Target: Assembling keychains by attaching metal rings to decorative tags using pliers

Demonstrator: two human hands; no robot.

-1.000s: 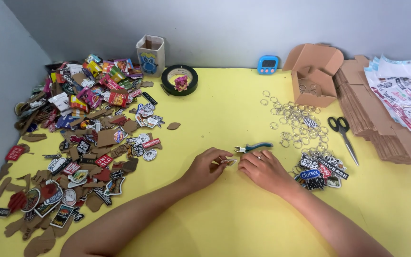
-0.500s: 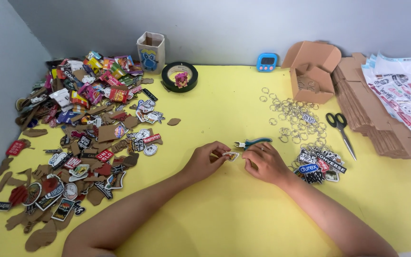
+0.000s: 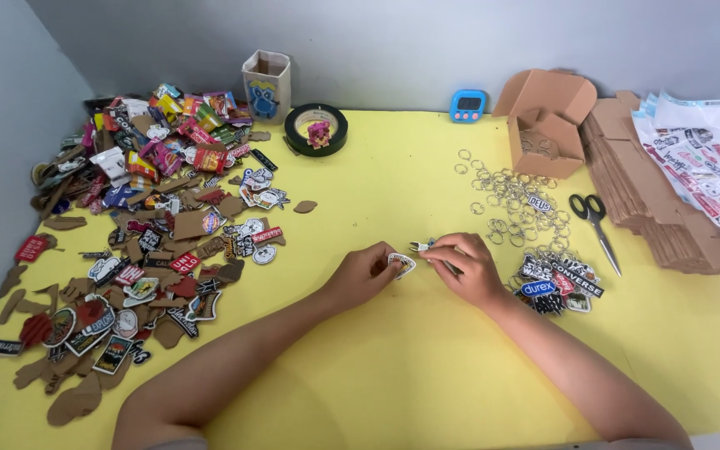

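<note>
My left hand [image 3: 367,273] pinches a small white printed cardboard tag [image 3: 401,264] at the middle of the yellow table [image 3: 393,375]. My right hand [image 3: 467,265] grips small pliers [image 3: 421,247] whose tip meets the tag's upper edge. Both hands are close together, fingers curled. A scatter of metal key rings [image 3: 510,193] lies just beyond my right hand. A small pile of finished tags with rings [image 3: 558,282] rests right of my right hand.
A big heap of printed cardboard tags [image 3: 143,208] covers the left side. At the back stand a paper cup holder [image 3: 267,85], a black tape roll [image 3: 316,127], a blue timer [image 3: 468,105] and an open cardboard box [image 3: 546,125]. Scissors [image 3: 595,223], flat cardboard stacks [image 3: 660,208] and sticker sheets [image 3: 702,162] lie right.
The pliers that lay on the table beyond my hands are now in my right hand, at the tag. My hands stay close together at the table's middle.
</note>
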